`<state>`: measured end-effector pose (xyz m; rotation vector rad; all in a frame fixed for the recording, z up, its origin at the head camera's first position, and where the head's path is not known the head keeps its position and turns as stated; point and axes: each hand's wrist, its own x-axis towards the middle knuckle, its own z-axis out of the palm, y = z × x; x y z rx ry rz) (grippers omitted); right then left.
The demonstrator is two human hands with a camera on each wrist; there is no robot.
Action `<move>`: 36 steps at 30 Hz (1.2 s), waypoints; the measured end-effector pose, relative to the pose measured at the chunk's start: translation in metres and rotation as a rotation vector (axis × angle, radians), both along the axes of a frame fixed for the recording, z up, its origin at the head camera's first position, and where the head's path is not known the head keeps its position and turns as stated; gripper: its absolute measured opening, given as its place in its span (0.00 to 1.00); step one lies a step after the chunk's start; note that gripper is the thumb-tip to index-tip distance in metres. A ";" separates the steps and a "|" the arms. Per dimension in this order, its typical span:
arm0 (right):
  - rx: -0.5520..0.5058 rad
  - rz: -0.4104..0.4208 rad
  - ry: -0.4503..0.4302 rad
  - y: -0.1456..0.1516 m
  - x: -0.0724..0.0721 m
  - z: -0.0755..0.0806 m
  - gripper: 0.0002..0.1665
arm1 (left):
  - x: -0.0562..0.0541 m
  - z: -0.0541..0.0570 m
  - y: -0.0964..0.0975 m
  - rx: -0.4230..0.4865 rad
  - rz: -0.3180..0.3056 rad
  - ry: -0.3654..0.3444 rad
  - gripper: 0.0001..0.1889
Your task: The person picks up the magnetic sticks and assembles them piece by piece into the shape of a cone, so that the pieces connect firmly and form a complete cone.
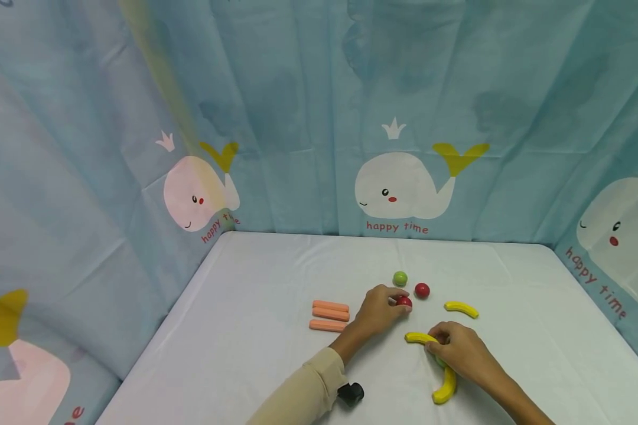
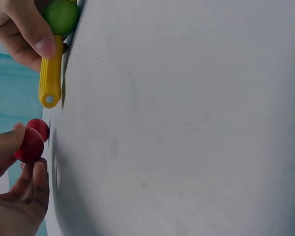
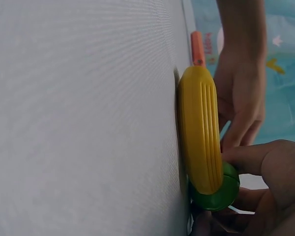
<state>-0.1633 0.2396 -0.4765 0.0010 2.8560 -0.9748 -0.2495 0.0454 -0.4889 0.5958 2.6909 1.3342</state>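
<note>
My left hand [image 1: 380, 309] pinches a shiny red ball [image 1: 404, 301] between thumb and fingers at the table's middle. Behind it lie a second red ball [image 1: 422, 290] and a light green ball [image 1: 400, 278]. Nearer and to the right, my right hand [image 1: 464, 349] grips one end of a toy banana [image 1: 419, 337], thumb on the near side. A green ball [image 2: 62, 17] sits against that end, partly covered by the hand in the head view. Another toy banana [image 1: 445, 386] runs from this ball toward me; the right wrist view shows its ridged side [image 3: 200, 130].
Several orange toy sausages [image 1: 329, 314] lie left of my left forearm. A third toy banana [image 1: 461, 309] is right of the red balls. A black wrist device [image 1: 351, 394] shows at the left sleeve. Whale-print curtains [image 1: 298, 177] enclose the white table [image 1: 234, 354].
</note>
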 end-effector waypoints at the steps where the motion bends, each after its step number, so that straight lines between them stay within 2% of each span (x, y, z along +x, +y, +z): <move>1: 0.000 0.002 0.004 0.000 0.000 0.000 0.14 | 0.002 0.000 -0.002 0.006 -0.001 -0.011 0.17; 10: 0.018 0.001 0.004 0.000 0.001 0.000 0.14 | 0.015 0.002 -0.021 0.047 -0.032 -0.023 0.18; 22: 0.039 -0.007 0.004 -0.001 0.001 0.003 0.14 | 0.032 0.005 -0.037 -0.008 -0.082 -0.046 0.18; 28: 0.044 -0.017 0.010 -0.002 0.000 0.002 0.14 | 0.035 0.004 -0.039 -0.026 -0.102 -0.037 0.17; 36: 0.036 -0.007 0.025 -0.003 -0.001 0.003 0.15 | 0.035 0.004 -0.035 -0.005 -0.121 -0.047 0.16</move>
